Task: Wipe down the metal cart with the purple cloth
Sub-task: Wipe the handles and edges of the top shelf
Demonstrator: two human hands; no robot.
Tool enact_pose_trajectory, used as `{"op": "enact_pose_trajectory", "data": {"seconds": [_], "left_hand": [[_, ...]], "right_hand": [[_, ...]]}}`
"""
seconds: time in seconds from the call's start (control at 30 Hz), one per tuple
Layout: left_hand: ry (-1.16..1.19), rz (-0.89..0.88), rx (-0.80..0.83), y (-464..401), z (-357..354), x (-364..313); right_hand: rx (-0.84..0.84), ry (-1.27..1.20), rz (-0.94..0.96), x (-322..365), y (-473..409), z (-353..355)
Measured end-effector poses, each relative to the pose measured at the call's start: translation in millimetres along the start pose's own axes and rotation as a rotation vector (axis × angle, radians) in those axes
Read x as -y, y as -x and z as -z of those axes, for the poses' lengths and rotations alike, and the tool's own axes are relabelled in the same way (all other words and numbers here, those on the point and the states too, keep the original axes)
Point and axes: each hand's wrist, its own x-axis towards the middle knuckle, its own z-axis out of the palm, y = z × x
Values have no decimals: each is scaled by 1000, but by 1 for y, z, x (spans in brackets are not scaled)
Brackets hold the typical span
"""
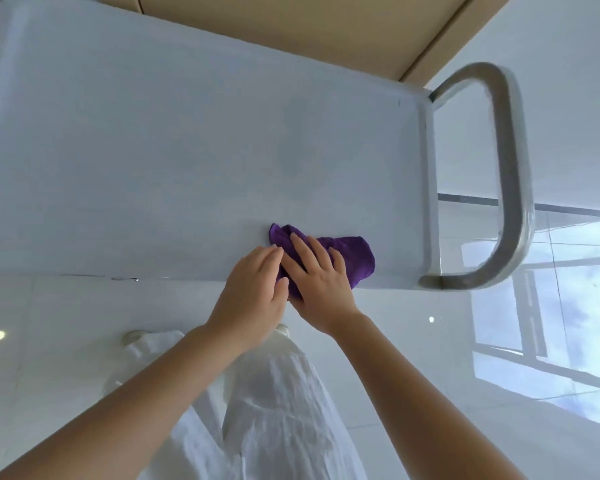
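The metal cart (174, 150) fills the upper half of the head view, its flat top pale and bare. A bent steel handle (510, 174) sticks out at its right end. The purple cloth (352, 256) lies crumpled near the cart's front edge, right of centre. My right hand (317, 278) lies flat on the cloth, fingers spread and pressing it down. My left hand (257, 296) rests beside it at the cart's front edge, its fingertips touching the cloth's left part and overlapping my right hand.
A tan cabinet or wall panel (309, 26) runs behind the cart. Glossy white floor tiles (49, 341) lie below, reflecting a window at the right. My white trousers (278, 410) and shoes show under my arms.
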Motion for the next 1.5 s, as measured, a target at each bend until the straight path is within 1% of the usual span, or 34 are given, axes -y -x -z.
{"op": "enact_pose_trajectory", "data": {"seconds": [0.1, 0.27, 0.37, 0.43, 0.6, 0.67, 0.7, 0.73, 0.77, 0.87, 0.9, 0.97, 1.03, 1.07, 1.1, 1.17, 1.2, 1.23, 1.27, 1.33, 1.37, 1.43, 1.5], "left_hand": [[-6, -18, 23, -9, -22, -25], [-10, -29, 68, -20, -46, -59], [-7, -58, 100, -27, -57, -71], [-5, -79, 124, -31, -62, -77], [-13, -122, 218, -46, -68, -85], [-11, -149, 247, -52, -66, -89], [-7, -168, 251, -55, -64, -91], [-7, -181, 256, -58, -62, -95], [-7, -181, 267, -61, -60, -98], [86, -139, 340, -67, -59, -111], [128, -124, 361, -68, -61, -117], [174, -107, 378, -71, -70, -132], [205, -89, 383, -74, -84, -147], [226, -85, 380, -77, -92, -155], [264, -95, 360, -79, -100, -164], [383, -91, 273, -84, -118, -179], [448, -54, 218, -87, -126, -185], [514, 1, 171, -89, -133, -191], [589, 64, 137, -92, -139, -195], [734, 156, 111, -93, -149, -201], [754, 180, 96, -92, -152, -205], [705, 205, 5, -87, -156, -212], [624, 220, -147, -85, -159, -217]], "right_hand": [[-18, -19, -11, -29, 15, 2], [2, -44, -65, -61, 33, 7], [21, -41, -142, -79, 46, 9], [4, -53, -179, -89, 52, 12], [-9, -73, -173, -101, 63, 24], [15, -141, -221, -106, 69, 33], [2, -207, -276, -107, 73, 38], [-45, -286, -342, -108, 77, 45], [-130, -367, -407, -108, 84, 52], [-479, -573, -551, -107, 105, 82], [-580, -602, -569, -108, 113, 94], [-757, -576, -574, -117, 125, 118], [-869, -524, -575, -135, 129, 135], [-858, -534, -579, -146, 128, 138], [-786, -582, -588, -156, 126, 137], [-518, -714, -557, -172, 118, 129], [-394, -752, -516, -178, 115, 123], [-320, -766, -470, -184, 114, 116], [-287, -789, -435, -190, 113, 110], [-292, -921, -443, -201, 112, 106], [-311, -999, -473, -206, 112, 105], [-382, -1083, -541, -212, 113, 102], [-421, -1092, -586, -214, 115, 96]]}}
